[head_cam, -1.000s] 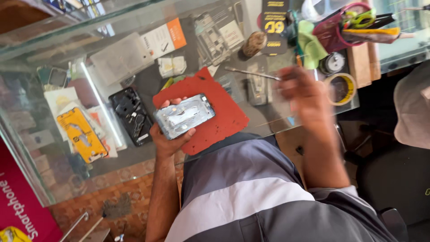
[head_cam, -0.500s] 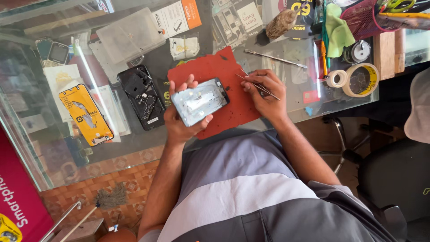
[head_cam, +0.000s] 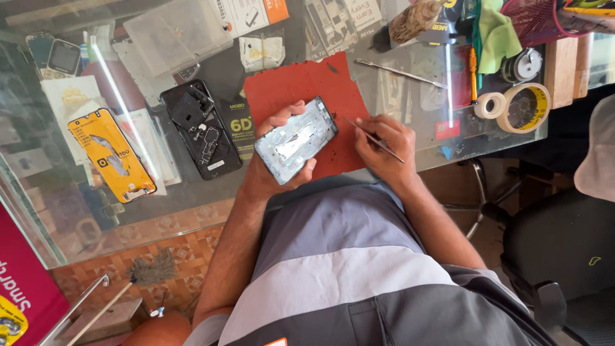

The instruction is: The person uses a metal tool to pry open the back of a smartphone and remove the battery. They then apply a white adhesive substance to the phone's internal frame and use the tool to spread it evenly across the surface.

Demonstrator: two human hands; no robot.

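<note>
Above a red rubber work mat (head_cam: 301,86), an opened silver phone frame (head_cam: 296,140) sits gripped in the left hand (head_cam: 272,168); the right hand (head_cam: 384,146) pinches thin metal tweezers (head_cam: 366,132) at its edge, on a cluttered glass counter (head_cam: 77,211) over patterned floor tiles (head_cam: 192,237).

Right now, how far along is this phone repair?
Done: the black phone lies opened on the glass table, its insides bare. In hand: the left hand holds a silvery phone frame over the red mat while the right hand works a thin tool at its edge. Left: both pieces remain apart.
</note>
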